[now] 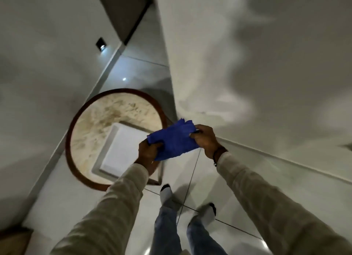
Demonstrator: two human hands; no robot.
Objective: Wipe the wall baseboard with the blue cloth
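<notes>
- Marble-topped round bench (95, 121) with a dark wood rim stands at the left, close to the left wall; a white square tray (122, 150) sits on it, and it looks empty.
- Left hand (148, 150) is over the bench's near edge, fingers (157, 145) closed on the lower corner of the cloth (173, 140).
- Blue and bunched, the cloth hangs in the air between both hands, well above the floor.
- Right hand (204, 140) pinches the upper corner, fingers curled tight.
- Baseboard (285, 160), a pale strip, runs along the foot of the right wall, untouched and well apart from the cloth.
- Risks, as I judge them: bending down beside the bench could knock it or shift the tray; a loosely bunched cloth could slip or only skim the strip; socks on glossy tile could slide.
</notes>
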